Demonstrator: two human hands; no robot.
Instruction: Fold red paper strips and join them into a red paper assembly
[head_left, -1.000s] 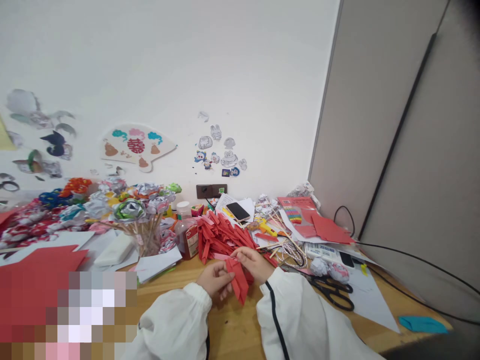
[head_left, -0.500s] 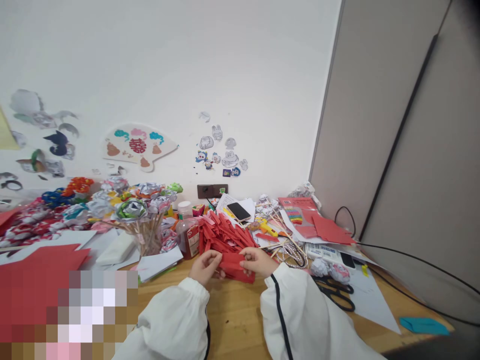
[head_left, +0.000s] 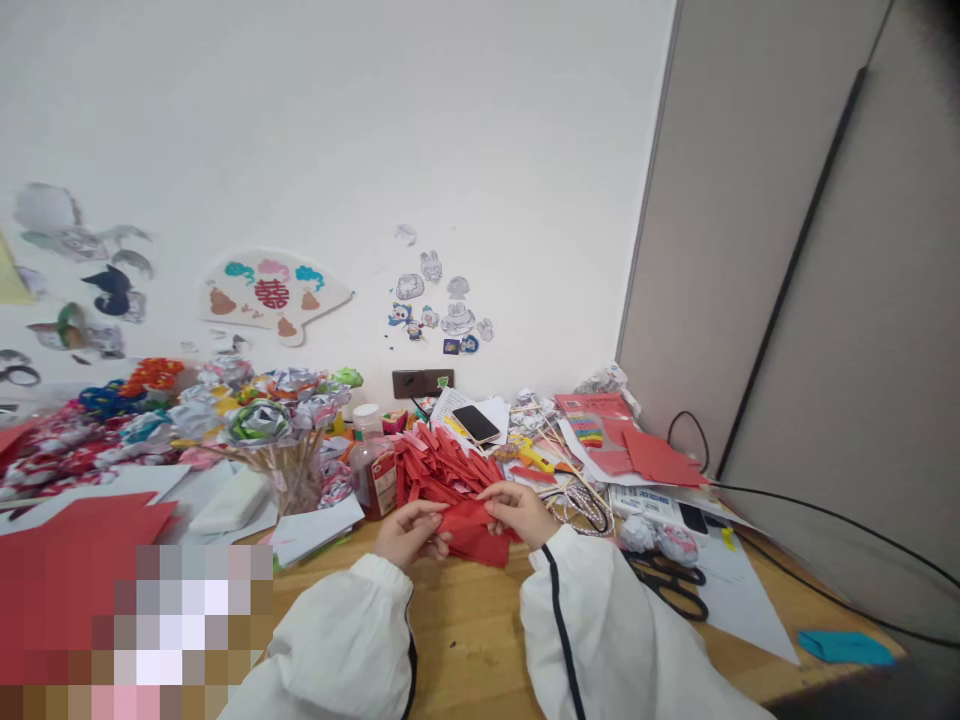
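Both my hands hold one piece of folded red paper [head_left: 472, 530] just above the wooden table [head_left: 465, 640]. My left hand [head_left: 409, 533] pinches its left end with fingers closed. My right hand [head_left: 519, 512] grips its upper right edge, fingers curled over it. Directly behind the paper lies a pile of folded red paper pieces [head_left: 439, 465]. White sleeves cover both forearms.
A red-labelled bottle [head_left: 373, 462] and a bunch of paper flowers on sticks [head_left: 262, 420] stand to the left. A phone [head_left: 475, 422], sticks, a yellow tool, red sheets [head_left: 652, 455] and black scissors [head_left: 667, 585] lie to the right. Black cables run along the right partition.
The red paper was hanging downward between my hands; it has been turned to lie across them, and both hands have lifted slightly towards the red pile.
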